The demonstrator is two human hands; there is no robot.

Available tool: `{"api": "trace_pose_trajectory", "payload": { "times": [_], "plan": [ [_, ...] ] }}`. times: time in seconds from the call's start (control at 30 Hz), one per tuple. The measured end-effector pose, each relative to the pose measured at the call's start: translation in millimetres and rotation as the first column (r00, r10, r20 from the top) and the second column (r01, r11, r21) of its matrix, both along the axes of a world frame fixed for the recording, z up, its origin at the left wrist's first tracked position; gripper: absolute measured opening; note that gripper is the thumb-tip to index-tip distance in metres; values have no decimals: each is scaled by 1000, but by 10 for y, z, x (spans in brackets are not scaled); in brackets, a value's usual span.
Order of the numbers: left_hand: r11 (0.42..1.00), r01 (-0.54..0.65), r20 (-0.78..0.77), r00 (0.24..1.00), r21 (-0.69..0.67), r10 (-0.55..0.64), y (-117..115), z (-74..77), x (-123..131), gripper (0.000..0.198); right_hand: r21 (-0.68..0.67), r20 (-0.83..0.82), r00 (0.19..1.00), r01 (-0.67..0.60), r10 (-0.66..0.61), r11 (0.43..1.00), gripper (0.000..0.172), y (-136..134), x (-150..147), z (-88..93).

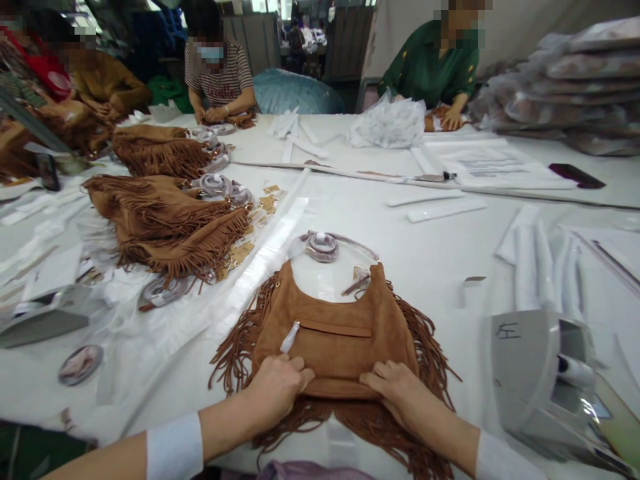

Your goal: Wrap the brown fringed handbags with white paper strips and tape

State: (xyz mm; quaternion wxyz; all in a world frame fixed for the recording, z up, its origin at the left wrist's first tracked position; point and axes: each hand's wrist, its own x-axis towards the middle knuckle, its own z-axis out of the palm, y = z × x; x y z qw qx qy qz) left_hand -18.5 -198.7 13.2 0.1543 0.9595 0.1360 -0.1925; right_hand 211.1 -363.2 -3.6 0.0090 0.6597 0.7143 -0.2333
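Observation:
A brown suede fringed bag (333, 333) lies flat on the white table (430, 260) right in front of me. My left hand (277, 387) rests on its lower left part with the fingers curled and pressed on the suede, just below a white wrapped zipper pull (290, 337). My right hand (395, 387) presses on the bag's lower right edge, fingers bent over it. The bag's wrapped strap (321, 245) lies coiled beyond its top.
Stacks of the same fringed bags (165, 223) sit at left. A grey tape dispenser (545, 380) stands at right, white paper strips (540, 267) beyond it. Other people work along the far edge, beside packed bags in plastic (565, 87).

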Motion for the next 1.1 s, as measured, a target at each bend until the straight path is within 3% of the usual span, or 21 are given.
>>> {"api": "trace_pose_trajectory", "payload": {
  "times": [0.17, 0.3, 0.37, 0.5, 0.67, 0.83, 0.97, 1.1],
  "plan": [
    [996, -88, 83, 993, 22, 86, 68, -169, -251, 16, 174, -62, 998, 24, -14, 984, 33, -115, 46, -143],
    [992, -120, 146, 982, -23, 122, 93, -216, -302, 19, 219, -71, 997, 40, -25, 975, 44, -110, 32, -163],
    [995, -84, 141, 986, -48, 90, 124, -174, -274, 27, 197, -61, 998, 22, -10, 980, 55, -90, 29, -125],
    [996, 78, 49, 996, -44, -75, 156, -30, -127, 63, 64, 15, 995, -95, 94, 993, 70, 2, 11, 20],
    [979, 201, -99, 976, 45, -196, 86, 93, 129, 73, -53, 132, 976, -169, 174, 984, 72, 190, -89, 213],
    [982, 185, -89, 978, -42, -188, 82, 86, 237, 55, -57, 115, 985, -119, 125, 991, 44, 322, -295, 324],
    [984, 136, 2, 991, -115, -137, 62, 12, 253, 37, 3, 42, 989, -143, 143, 990, 24, 361, -470, 210],
    [989, 74, -23, 997, -131, -77, 61, -47, 315, 19, -25, -29, 990, -142, 141, 990, 26, 420, -483, 103]
  ]
}}
